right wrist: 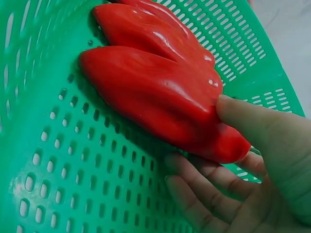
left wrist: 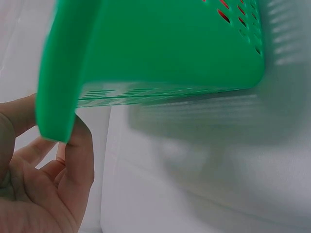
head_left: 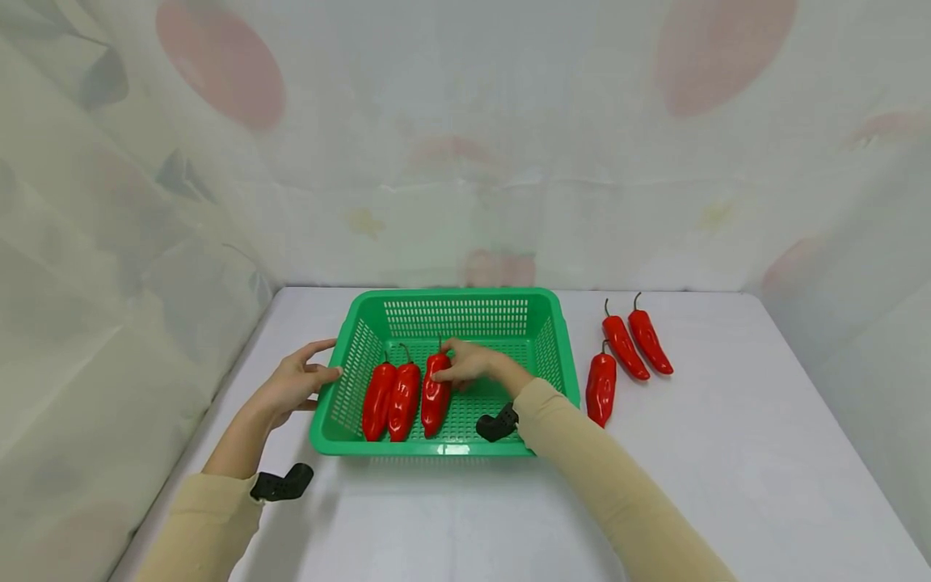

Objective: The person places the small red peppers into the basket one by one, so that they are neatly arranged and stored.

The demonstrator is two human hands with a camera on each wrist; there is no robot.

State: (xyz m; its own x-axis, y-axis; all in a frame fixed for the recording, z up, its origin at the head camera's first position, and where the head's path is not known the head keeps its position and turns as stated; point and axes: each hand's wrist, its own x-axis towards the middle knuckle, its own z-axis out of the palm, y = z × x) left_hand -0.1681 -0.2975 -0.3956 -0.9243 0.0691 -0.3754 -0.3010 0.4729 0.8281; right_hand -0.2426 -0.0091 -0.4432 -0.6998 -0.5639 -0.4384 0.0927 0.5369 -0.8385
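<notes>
A green plastic basket [head_left: 444,449] stands on the table with three red chili peppers inside, side by side in its left half. My right hand [head_left: 469,364] reaches into it and holds the rightmost red pepper [head_left: 435,396] near its stem end. In the right wrist view the thumb [right wrist: 252,119] lies on top of that pepper [right wrist: 155,102] and the other fingers are beneath and beside it. My left hand [head_left: 291,384] grips the basket's left rim; the left wrist view shows its fingers around the rim [left wrist: 60,92]. The other two peppers, the middle one [head_left: 404,400] and the left one [head_left: 379,400], lie close together.
Right of the basket, three more red peppers lie on the white table [head_left: 727,469]: one [head_left: 601,388] close to the basket wall, another [head_left: 625,347] behind it and a third [head_left: 650,341] farther right. A patterned sheet [head_left: 465,202] hangs behind and at both sides.
</notes>
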